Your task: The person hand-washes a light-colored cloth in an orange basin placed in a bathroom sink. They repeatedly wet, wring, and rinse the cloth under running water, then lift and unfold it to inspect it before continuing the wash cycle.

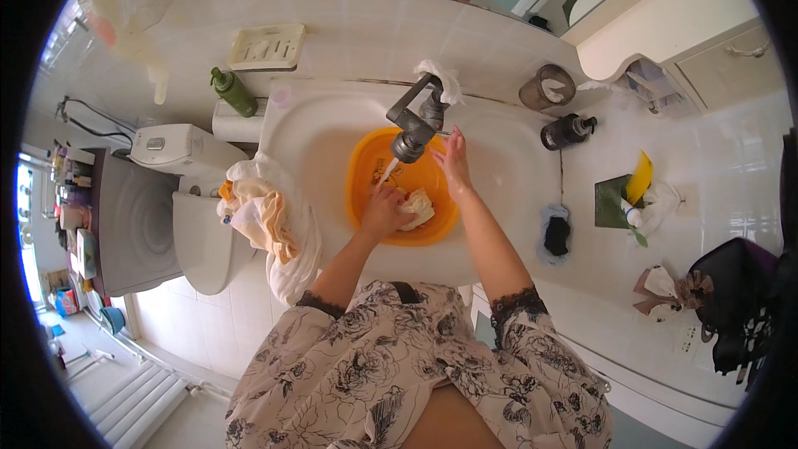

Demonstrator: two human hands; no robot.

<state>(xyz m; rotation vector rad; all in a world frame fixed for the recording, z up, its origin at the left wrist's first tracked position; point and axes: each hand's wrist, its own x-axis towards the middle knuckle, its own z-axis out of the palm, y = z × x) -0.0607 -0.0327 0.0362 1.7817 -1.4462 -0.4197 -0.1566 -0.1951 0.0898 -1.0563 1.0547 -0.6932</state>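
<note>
An orange plastic basin (359,150) sits in the white sink (320,129) under a dark grey faucet (409,146). A thin stream of water (388,170) runs from the spout into the basin. Inside it, my left hand (387,211) is closed on a crumpled cream cloth (419,209), close to the water stream. My right hand (453,168) is raised over the basin's right rim with its fingers stretched out. Its fingertips are at the thin lever on the faucet's right side; whether they touch it I cannot tell. White fabric (440,75) is draped over the faucet's back.
A pile of white and cream laundry (264,220) hangs over the sink's left edge beside the toilet (204,241). A green pump bottle (234,93) and soap dish (266,47) stand at back left. At right are a dark pump bottle (567,131), a cup (549,87) and a green box (611,201).
</note>
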